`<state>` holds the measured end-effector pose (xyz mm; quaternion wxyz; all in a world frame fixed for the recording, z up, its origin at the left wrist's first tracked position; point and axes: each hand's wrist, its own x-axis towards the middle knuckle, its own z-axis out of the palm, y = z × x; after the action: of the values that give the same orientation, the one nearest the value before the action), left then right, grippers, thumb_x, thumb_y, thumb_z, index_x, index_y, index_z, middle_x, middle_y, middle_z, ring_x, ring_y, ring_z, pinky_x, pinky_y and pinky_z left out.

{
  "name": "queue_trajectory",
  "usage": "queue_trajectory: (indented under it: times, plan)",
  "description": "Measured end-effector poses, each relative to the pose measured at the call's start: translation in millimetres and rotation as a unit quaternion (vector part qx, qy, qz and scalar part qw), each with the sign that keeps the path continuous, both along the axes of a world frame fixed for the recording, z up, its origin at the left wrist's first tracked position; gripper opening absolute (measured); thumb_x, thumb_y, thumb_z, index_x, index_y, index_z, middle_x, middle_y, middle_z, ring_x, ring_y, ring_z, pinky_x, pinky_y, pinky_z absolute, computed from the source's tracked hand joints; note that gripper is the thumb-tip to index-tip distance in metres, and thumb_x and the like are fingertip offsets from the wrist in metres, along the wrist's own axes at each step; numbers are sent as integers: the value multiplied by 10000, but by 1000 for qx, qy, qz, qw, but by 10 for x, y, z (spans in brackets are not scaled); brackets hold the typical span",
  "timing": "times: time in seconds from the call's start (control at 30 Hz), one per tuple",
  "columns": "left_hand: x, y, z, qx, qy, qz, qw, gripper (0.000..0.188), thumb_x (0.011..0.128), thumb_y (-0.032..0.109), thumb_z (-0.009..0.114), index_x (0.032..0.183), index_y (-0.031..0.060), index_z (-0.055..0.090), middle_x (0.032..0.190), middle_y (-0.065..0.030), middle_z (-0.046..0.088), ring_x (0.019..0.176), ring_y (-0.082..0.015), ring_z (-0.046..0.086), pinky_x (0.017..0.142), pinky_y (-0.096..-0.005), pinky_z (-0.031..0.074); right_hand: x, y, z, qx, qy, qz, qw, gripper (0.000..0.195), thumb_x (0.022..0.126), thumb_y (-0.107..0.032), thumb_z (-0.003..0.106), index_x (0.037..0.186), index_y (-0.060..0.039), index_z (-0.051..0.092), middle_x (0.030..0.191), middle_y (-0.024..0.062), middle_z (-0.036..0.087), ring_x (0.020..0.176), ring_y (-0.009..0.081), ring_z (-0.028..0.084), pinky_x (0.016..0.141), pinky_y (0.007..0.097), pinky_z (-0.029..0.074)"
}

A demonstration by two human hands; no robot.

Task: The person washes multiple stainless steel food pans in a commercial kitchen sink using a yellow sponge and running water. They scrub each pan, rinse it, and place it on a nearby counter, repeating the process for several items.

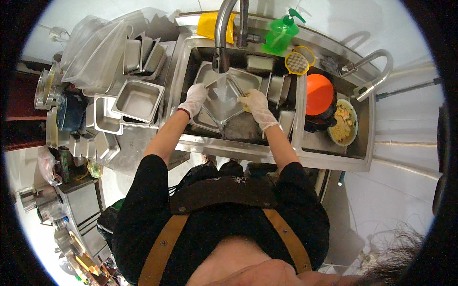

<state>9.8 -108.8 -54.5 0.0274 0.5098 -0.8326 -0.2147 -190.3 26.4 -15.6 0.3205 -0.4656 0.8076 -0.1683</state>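
Water runs from a gooseneck faucet [222,43] into a clear rectangular container [223,103], which is tilted over the large sink basin [247,130]. My left hand [196,100], in a whitish glove, grips the container's left rim. On the opposite side my gloved right hand [257,105] holds its right edge; a bit of something yellow shows under those fingers, too hidden to name. Beneath the container lies a larger shallow steel pan [247,78]. More steel pans [278,87] stand on edge along the basin's right wall.
Left of the sink, steel pans [139,100] and clear plastic bins [96,57] are stacked on the counter. A green soap pump bottle [281,35], a yellow packet [207,25] and a yellow-rimmed scrubber [297,63] sit along the rim. The right basin holds an orange bowl [319,94] and a food-filled strainer [342,123].
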Motion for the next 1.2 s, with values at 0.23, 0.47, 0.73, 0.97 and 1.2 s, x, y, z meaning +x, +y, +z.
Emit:
queue_trajectory:
  times: [0.23, 0.47, 0.73, 0.97, 1.2]
  plan:
    - [-18, 290, -152, -108, 8, 2, 994, 109, 724, 115, 524, 717, 44, 606, 687, -173, 596, 682, -342, 584, 604, -419, 462, 670, 199, -427, -228, -7, -221, 948, 261, 743, -230, 579, 937, -62, 530, 825, 158, 580, 796, 337, 563, 690, 379, 446]
    - [69, 391, -288, 5, 37, 66, 997, 224, 786, 161, 444, 882, 56, 617, 779, -181, 607, 761, -343, 579, 660, -417, 454, 1238, 95, -505, -176, -81, -40, 980, 307, 762, -237, 550, 1030, -87, 540, 854, 155, 603, 823, 331, 573, 708, 417, 451]
    - [159, 472, -183, -68, 4, 36, 997, 146, 763, 149, 485, 773, 58, 599, 714, -167, 598, 723, -348, 578, 625, -423, 451, 1085, 89, -929, -50, 146, 169, 973, 103, 657, -125, 567, 714, -62, 625, 730, 142, 620, 689, 285, 611, 580, 392, 472]
    - [99, 608, 100, 128, -21, 134, 982, 435, 659, 381, 645, 798, -30, 612, 747, -208, 606, 789, -348, 594, 662, -389, 455, 742, 17, -1086, -183, 346, 116, 913, 58, 619, -83, 568, 596, -44, 604, 581, 125, 579, 548, 277, 589, 457, 389, 441]
    - [146, 725, 285, 262, -115, 173, 942, 237, 765, 116, 520, 935, -36, 582, 848, -221, 601, 847, -357, 589, 693, -395, 469, 693, 44, -356, -25, 94, -5, 995, 135, 724, -185, 539, 767, -106, 640, 786, 115, 630, 720, 271, 612, 617, 362, 477]
